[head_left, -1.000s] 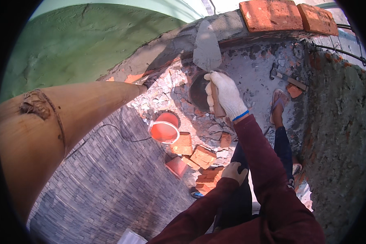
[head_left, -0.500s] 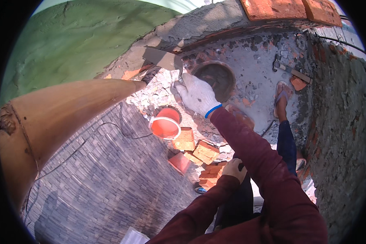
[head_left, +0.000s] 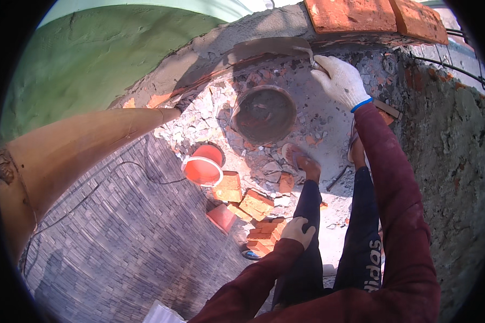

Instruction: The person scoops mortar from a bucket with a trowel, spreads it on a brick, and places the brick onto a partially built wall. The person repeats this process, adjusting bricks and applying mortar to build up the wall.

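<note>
**Right hand on trowel at wall top**

Right hand [head_left: 339,81], white glove w/ blue cuff, fingers wrapped round the handle of a trowel [head_left: 269,47]. Handle itself hidden inside the fist; only the bent neck shows by the knuckles. Blade lies flat on the mortar bed [head_left: 221,54] along the top of the wall, smeared grey, so its edge is hard to tell from the mortar. Two red bricks [head_left: 377,15] sit on the bed just right of the blade; far one cut off by the frame rim.

Left hand [head_left: 298,231], also gloved, hangs low near the left thigh, fingers curled in loosely. Holds nothing that can be seen; palm side turned away, so can't confirm empty.

Below, on the ground: round mortar pan [head_left: 264,114], dark and wet inside, standing in brick rubble. Orange bucket [head_left: 203,170] left of it, partly sunk in shadow, w/ a thin black cable [head_left: 118,167] running up to it across the paved floor. Loose bricks [head_left: 256,204] piled between bucket and the person's legs; lowest ones covered by the left sleeve. Both feet in sandals, right one half hidden behind the right forearm.

Large tan pipe [head_left: 75,148] crosses at left, its near end lost in the fisheye rim. Rendered wall face [head_left: 447,145] at right, rough, detail blurred toward the edge. Small white object at bottom edge, cut off, unidentifiable.
</note>
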`<state>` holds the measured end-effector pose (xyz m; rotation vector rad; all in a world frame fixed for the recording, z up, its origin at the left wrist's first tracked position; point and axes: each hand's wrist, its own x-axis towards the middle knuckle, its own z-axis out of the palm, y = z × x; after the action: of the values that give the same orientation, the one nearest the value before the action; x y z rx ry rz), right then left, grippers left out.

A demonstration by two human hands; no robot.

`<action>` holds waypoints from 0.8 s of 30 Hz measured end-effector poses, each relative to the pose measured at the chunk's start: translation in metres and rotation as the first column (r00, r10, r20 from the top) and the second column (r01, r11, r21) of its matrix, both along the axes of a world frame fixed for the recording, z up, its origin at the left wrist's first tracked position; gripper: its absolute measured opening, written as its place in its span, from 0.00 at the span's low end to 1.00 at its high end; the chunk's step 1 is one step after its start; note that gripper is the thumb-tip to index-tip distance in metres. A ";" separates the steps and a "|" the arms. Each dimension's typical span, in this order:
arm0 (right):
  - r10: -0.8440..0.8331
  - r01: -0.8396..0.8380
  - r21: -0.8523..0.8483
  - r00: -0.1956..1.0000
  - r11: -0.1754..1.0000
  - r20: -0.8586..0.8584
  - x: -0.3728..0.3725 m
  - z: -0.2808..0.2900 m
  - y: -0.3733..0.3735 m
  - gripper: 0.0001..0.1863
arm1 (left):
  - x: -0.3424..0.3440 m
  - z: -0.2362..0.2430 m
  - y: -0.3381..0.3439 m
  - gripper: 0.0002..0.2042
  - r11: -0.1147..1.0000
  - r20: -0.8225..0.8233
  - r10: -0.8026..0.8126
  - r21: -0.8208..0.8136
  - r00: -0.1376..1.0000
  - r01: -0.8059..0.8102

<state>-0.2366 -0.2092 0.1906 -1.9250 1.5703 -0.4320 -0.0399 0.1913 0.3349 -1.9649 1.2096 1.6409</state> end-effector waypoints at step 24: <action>0.362 -0.349 0.100 0.912 0.932 -0.191 0.037 -0.019 0.106 0.12 | -0.065 -0.021 0.054 0.25 0.756 0.021 0.651 -0.120 0.759 -0.644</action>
<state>-0.2001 -0.1033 0.1716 -2.2029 1.2918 -0.0267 -0.1049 0.2450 0.3139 -2.6885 0.6065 1.8047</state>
